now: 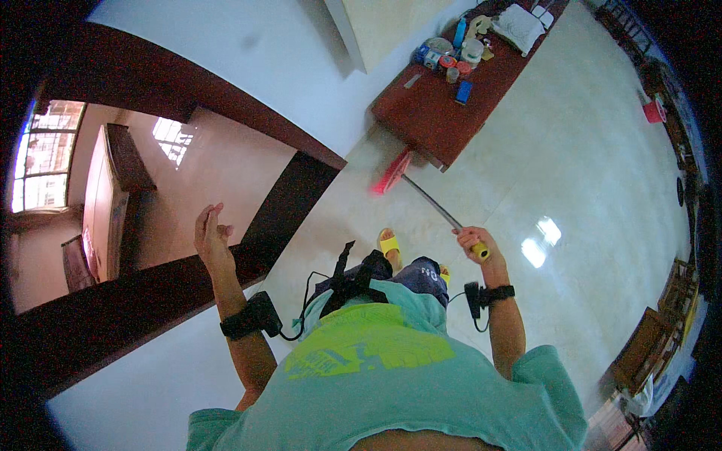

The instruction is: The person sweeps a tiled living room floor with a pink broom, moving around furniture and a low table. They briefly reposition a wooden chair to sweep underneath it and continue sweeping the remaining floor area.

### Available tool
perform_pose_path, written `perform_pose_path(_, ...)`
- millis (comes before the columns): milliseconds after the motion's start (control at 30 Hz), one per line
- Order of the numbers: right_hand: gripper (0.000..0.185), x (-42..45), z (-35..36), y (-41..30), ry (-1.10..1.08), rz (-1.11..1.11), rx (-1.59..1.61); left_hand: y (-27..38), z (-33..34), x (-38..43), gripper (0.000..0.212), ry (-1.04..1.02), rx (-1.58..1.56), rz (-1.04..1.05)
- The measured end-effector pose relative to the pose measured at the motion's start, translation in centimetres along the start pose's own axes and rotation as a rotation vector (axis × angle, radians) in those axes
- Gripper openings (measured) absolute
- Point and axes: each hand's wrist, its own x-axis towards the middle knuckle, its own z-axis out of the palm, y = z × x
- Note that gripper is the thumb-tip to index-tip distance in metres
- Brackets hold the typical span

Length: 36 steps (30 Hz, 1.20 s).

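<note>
My right hand (476, 243) grips a broom near the yellow end of its metal handle (431, 201). The broom's pink head (393, 173) rests on the pale tiled floor (586, 169), close to the near end of a reddish-brown table (428, 115). Its bristles look blurred. Raised to the left, before the dark frame of a doorway (271, 208), my left hand (212, 234) holds nothing. Its fingers are partly bent, with gaps between some of them. Black devices are strapped to both my forearms.
Jars, a blue bottle (459, 32), a blue box (463, 92) and a white cushion-like item (519, 28) crowd the table. Through the doorway stands wooden furniture (104, 197) by a barred window (48, 155). Wooden furniture (646, 349) and a pink bucket (654, 111) line the right side.
</note>
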Motion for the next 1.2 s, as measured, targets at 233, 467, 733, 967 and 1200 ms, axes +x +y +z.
perform_pose_path(233,0.022,5.0,-1.7,-1.3,-0.069,-0.043,-0.217,-1.1,0.1,0.5,0.023,-0.028,-0.047,-0.059)
perform_pose_path(467,0.024,10.1,-3.7,-6.6,-0.194,-0.978,-0.966,0.8,0.7,-0.8,0.021,-0.16,0.117,0.136)
perform_pose_path(733,0.027,5.6,-10.8,-6.2,-0.431,-0.596,-0.126,1.8,2.3,-1.0,0.019,-0.273,0.147,0.185)
perform_pose_path(967,0.02,-5.4,-20.3,0.2,-0.253,-0.58,0.432,2.9,7.2,0.5,0.019,-0.409,0.052,0.049)
perform_pose_path(1200,0.011,-12.0,-21.8,4.3,-0.301,-0.444,0.687,1.4,16.2,3.5,0.025,-0.625,-0.056,-0.13)
